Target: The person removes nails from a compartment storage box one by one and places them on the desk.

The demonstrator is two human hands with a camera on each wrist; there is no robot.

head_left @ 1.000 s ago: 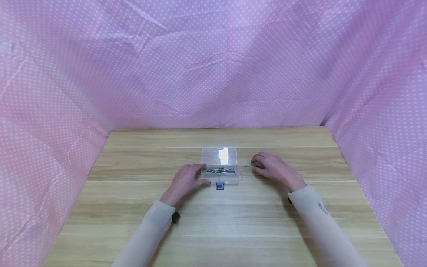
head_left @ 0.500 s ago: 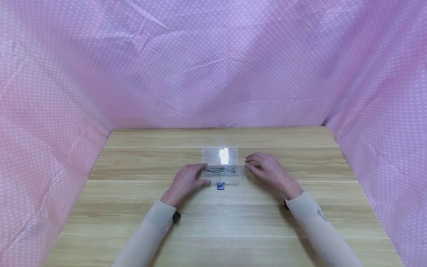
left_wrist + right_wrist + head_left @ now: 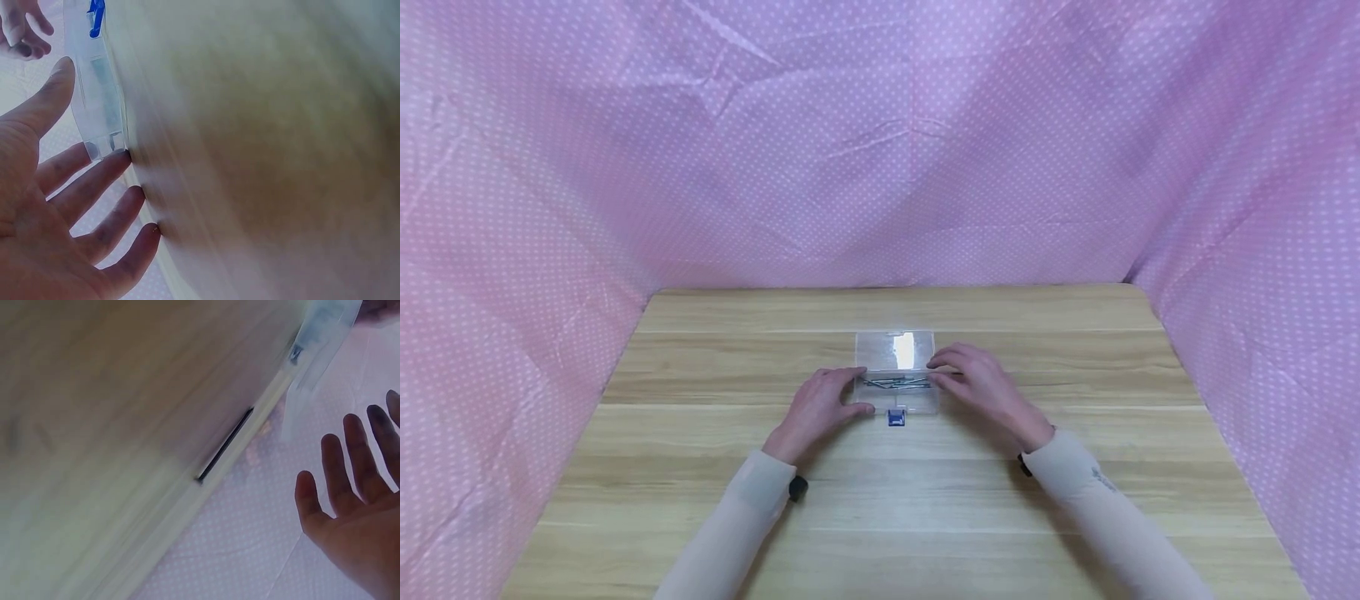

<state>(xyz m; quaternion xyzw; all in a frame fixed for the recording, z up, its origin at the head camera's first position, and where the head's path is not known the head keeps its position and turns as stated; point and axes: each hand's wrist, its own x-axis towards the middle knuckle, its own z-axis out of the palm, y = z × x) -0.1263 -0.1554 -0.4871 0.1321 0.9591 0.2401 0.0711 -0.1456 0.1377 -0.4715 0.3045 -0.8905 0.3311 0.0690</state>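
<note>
"What's under the left hand (image 3: 820,408) and the right hand (image 3: 981,387)?"
"A wooden tabletop (image 3: 880,517). It's light brown with long stripes."
"And past the hands?"
"A pink cloth (image 3: 775,167) with little white dots. It's wrinkly. It hangs left of the left hand and right of the right hand too."
"Any dark bits?"
"A big slanting shadow (image 3: 1015,167) on it, ahead of the right hand."

A dark nail (image 3: 226,445) lies on the table (image 3: 94,425).
</note>
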